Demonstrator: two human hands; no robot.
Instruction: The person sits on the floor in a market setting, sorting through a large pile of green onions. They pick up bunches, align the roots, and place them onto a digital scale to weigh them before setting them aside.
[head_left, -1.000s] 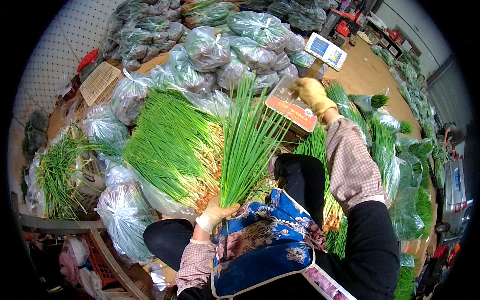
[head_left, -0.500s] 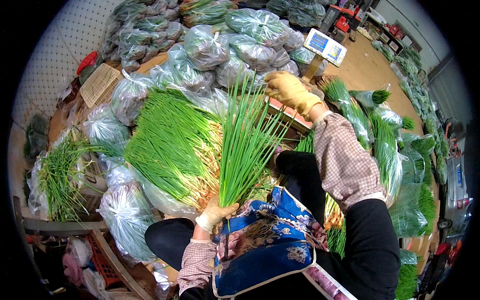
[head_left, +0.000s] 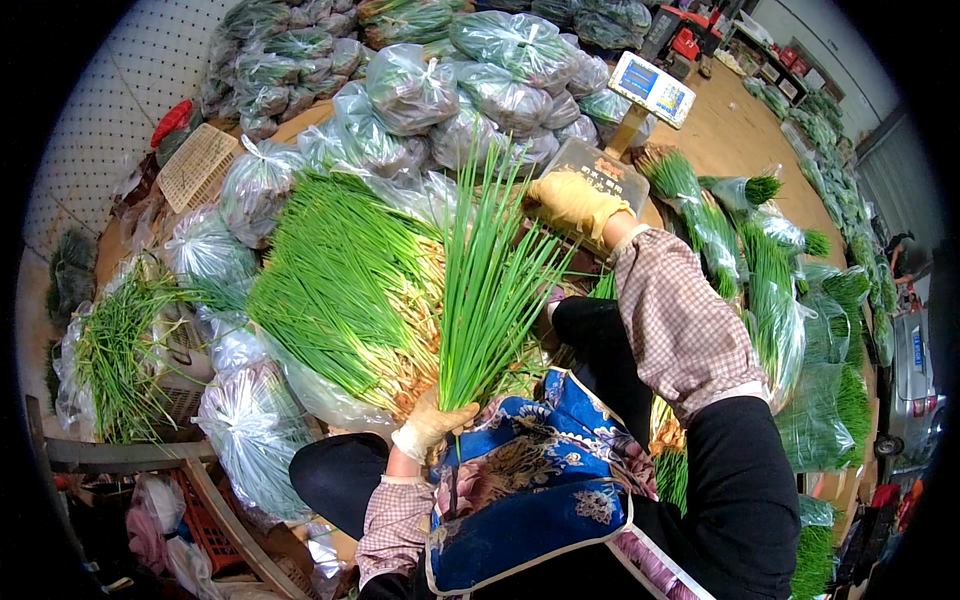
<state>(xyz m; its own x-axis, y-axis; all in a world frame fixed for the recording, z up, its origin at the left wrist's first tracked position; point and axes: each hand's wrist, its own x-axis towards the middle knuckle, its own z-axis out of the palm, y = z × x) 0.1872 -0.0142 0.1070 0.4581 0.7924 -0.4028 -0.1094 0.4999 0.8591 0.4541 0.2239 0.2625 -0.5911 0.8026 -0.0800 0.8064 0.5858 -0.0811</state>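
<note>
My left hand, in a pale glove, grips the base of an upright bunch of green onions above a blue floral apron on my lap. My yellow-gloved right hand is curled beside the bunch's leaf tips, over the pan of a weighing scale with a display; whatever its fingers hold, if anything, is hidden. A broad pile of loose green onions, roots toward the right, lies left of the held bunch. Wrapped bunches lie to the right of my right arm.
Tied clear bags of greens are stacked behind and at the left. A crate and loose stalks sit left; a metal frame crosses the lower left. A red pallet truck and silver car stand farther off.
My right hand has moved left and lower from the scale's right side toward the bunch's leaf tips, uncovering part of the pan. My left hand and the bunch are nearly still.
</note>
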